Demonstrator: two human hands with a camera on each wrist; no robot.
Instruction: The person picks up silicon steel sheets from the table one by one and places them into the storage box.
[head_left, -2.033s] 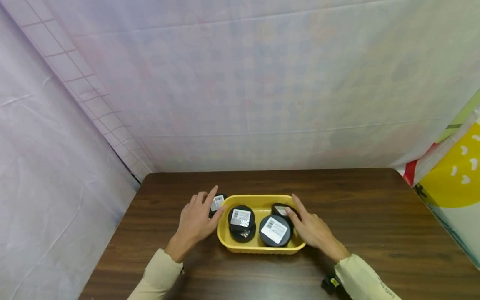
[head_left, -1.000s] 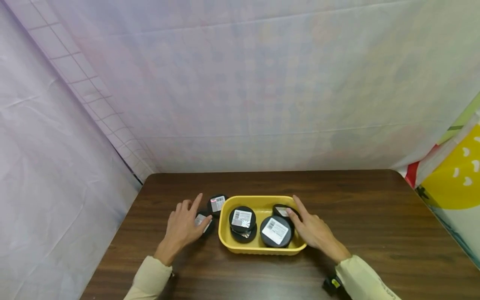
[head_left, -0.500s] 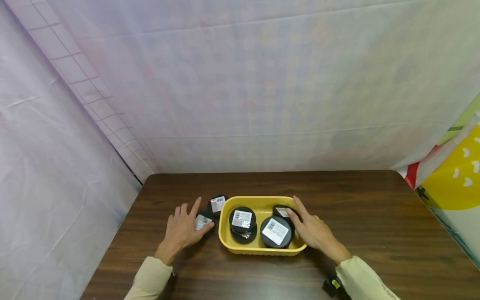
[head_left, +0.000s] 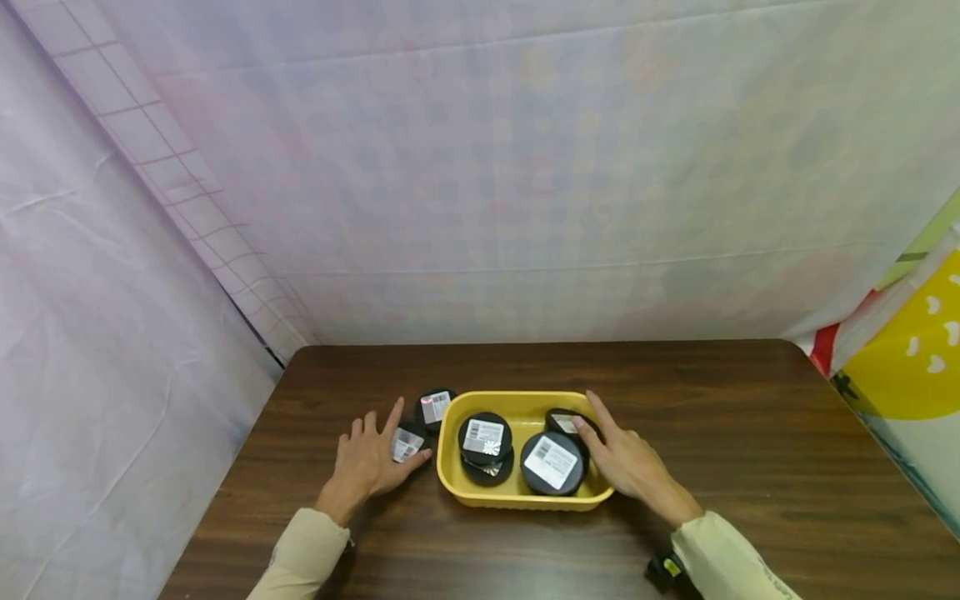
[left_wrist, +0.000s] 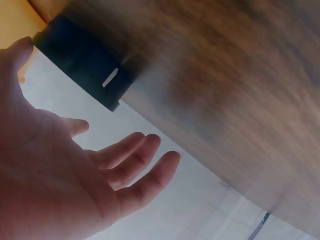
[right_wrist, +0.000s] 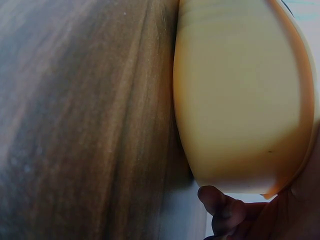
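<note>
A yellow plastic basket [head_left: 517,502] stands on the table, with several flat black round containers inside. White barcode labels mark their tops, such as the front right container [head_left: 551,463] and the stacked one [head_left: 484,438]. My right hand [head_left: 626,458] grips the basket's right end, thumb over the rim and fingers curled outside, as the right wrist view also shows. Left of the basket lie two more black containers, a rear one [head_left: 435,408] and a nearer one [head_left: 408,444]. My left hand [head_left: 367,462] is spread beside the nearer container, thumb tip [left_wrist: 22,47] right at its edge.
The dark wooden table [head_left: 750,433] reaches back to a pale hanging cloth [head_left: 480,208]. Another white cloth [head_left: 97,375] hangs on the left. A small black object with a yellow mark [head_left: 663,571] is beside the right sleeve.
My left hand has moved left from the basket's left rim, and the nearer loose container has come into view beside it. Its thumb has since shifted slightly outward. My right hand keeps its place.
</note>
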